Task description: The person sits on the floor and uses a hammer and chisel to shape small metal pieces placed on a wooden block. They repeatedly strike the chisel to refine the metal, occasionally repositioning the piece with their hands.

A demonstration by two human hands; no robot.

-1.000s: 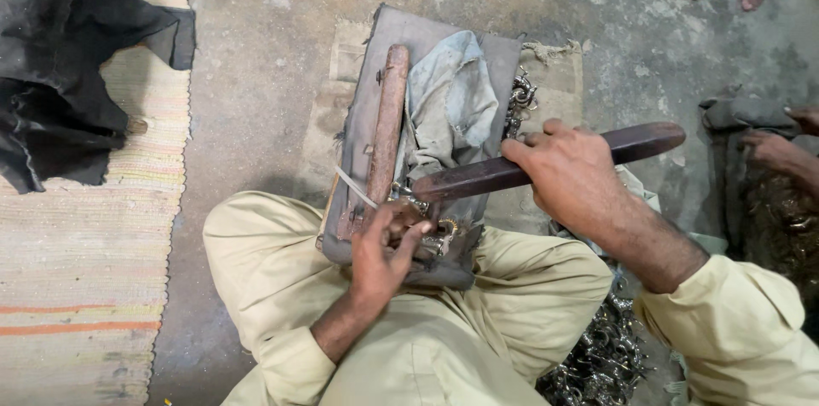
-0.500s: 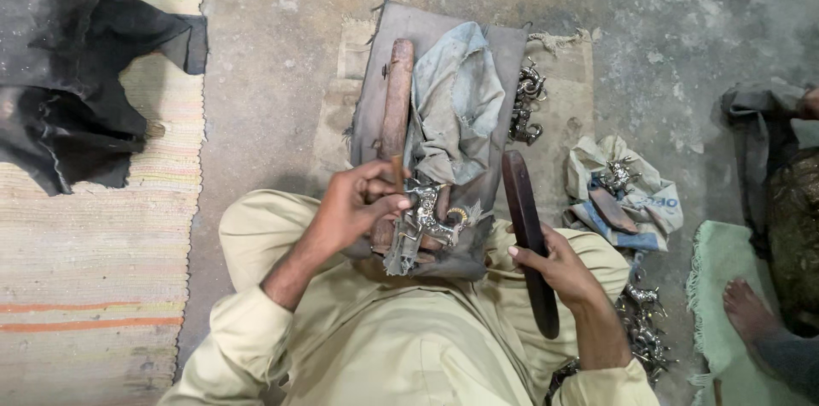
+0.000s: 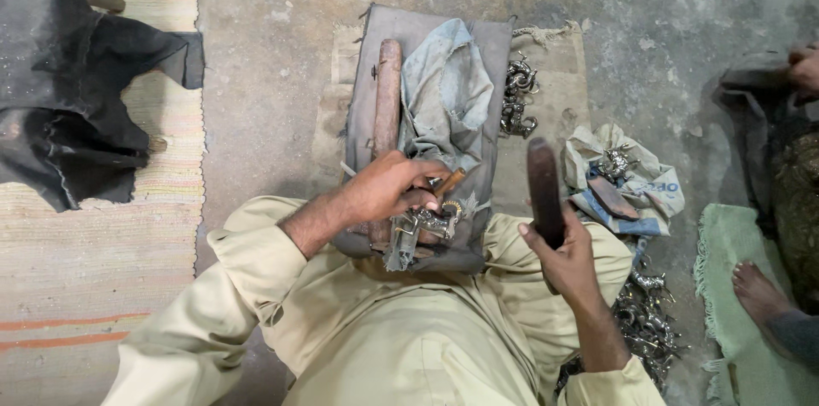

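A padded block (image 3: 478, 56) is being rested on the lap, with a wooden bar (image 3: 386, 90) and a cloth (image 3: 448, 90) lying on it. A metal part (image 3: 418, 231) is being pressed onto its near end by the left hand (image 3: 384, 188). A file (image 3: 543, 188) is being held upright to the right by the right hand (image 3: 567, 261). A bag (image 3: 627, 180) is lying further right on the floor (image 3: 264, 73).

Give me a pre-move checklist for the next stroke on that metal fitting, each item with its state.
1. Left hand pins the metal fitting on the grey block: ok.
2. Right hand grips the dark flat tool, raised beside the block: ok.
3. Left fingers out of the strike path: not ok, they lie over the fitting.
4. Blue-grey cloth away from the fitting: cannot tell, its lower edge is hidden by the hand.
5. Wooden rod lies along the block, left of the cloth: ok.
6. Another person's bare foot sits off to the right on the green mat: ok.
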